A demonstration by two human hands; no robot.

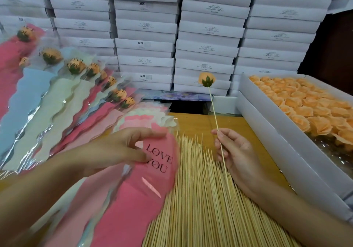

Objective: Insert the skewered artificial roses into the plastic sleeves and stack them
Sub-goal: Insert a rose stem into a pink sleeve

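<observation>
My right hand (236,154) pinches a thin wooden skewer upright, and an orange artificial rose (206,79) with a green calyx sits on its top end. My left hand (122,149) grips the upper edge of a pink plastic sleeve (145,185) printed "LOVE YOU", which lies on top of a pile of empty sleeves (141,115). The rose is apart from the sleeve, up and to its right. At the left lies a fanned stack of filled sleeves (63,101), pink, blue and cream, each with an orange rose inside.
A thick bundle of bare bamboo skewers (202,199) covers the wooden table between my hands. A white open box (271,143) full of loose orange rose heads (305,103) stands at the right. Stacked white cartons (206,36) form a wall behind.
</observation>
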